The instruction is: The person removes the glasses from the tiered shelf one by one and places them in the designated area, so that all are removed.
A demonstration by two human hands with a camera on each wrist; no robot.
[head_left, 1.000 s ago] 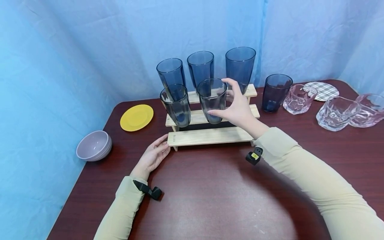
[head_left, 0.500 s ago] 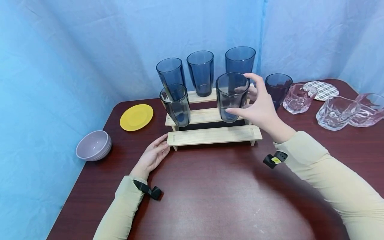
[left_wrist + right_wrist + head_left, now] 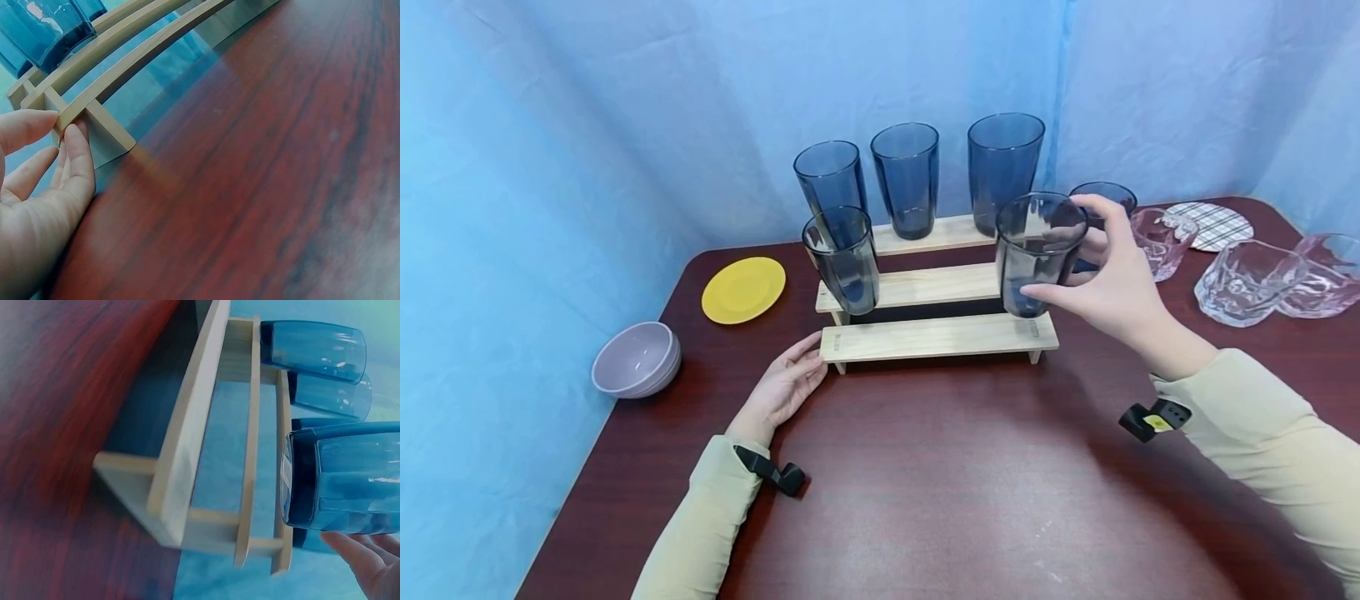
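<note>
My right hand (image 3: 1116, 279) grips a dark tinted glass tumbler (image 3: 1026, 250) between thumb and fingers, over the right end of the stepped wooden rack (image 3: 936, 335). In the right wrist view this tumbler (image 3: 356, 478) hangs clear of the steps. My left hand (image 3: 784, 387) pinches the left end of the rack's lowest step; the left wrist view shows thumb and fingers on that wooden corner (image 3: 75, 109). Another tumbler (image 3: 850, 271) stands at the left of the middle step. Three blue tumblers (image 3: 906, 183) stand in a row along the top step.
Right of the rack are another dark tumbler (image 3: 1103, 193), partly hidden by my hand, a pink glass (image 3: 1161, 250), clear and pinkish glasses (image 3: 1240, 287) and a checked round mat (image 3: 1213, 225). At left lie a yellow plate (image 3: 743, 290) and a lilac bowl (image 3: 636, 360). A blue curtain hangs behind.
My right hand has carried the tumbler rightward, from the middle of the middle step to the rack's right end. The left hand has stayed on the rack's corner.
</note>
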